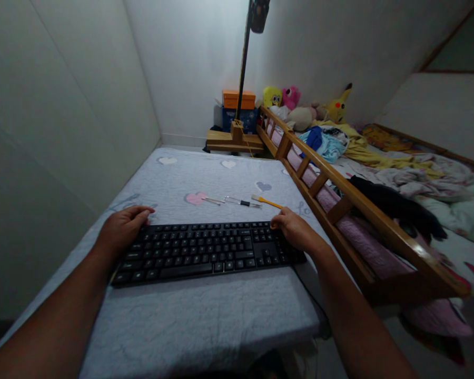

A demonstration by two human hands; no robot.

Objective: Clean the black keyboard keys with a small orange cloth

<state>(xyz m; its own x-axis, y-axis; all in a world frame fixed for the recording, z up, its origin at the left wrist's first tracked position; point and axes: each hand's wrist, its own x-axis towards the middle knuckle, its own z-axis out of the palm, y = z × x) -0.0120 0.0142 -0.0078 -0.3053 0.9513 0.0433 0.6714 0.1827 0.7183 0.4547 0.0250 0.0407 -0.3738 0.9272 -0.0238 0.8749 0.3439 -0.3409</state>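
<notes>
A black keyboard (205, 251) lies across the cloth-covered surface, its cable trailing from the near right side. My left hand (123, 229) grips the keyboard's far left corner, fingers bent together. On the far right part, my right hand (294, 227) has its fingers closed at the keyboard's edge. Just beyond that hand, a yellow-handled brush (266, 201) lies with its bristles pointing left. Left of the brush is a wire tool with a black grip (244, 202). Thin cotton swabs (212, 200) rest beside it, near a pink heart print.
A wooden bed rail (324, 173) runs along the right, with rumpled bedding (403, 163) and plush toys behind it. At the back, a lamp pole (243, 68) rises from a wooden base beside an orange box (238, 99). A wall stands on the left.
</notes>
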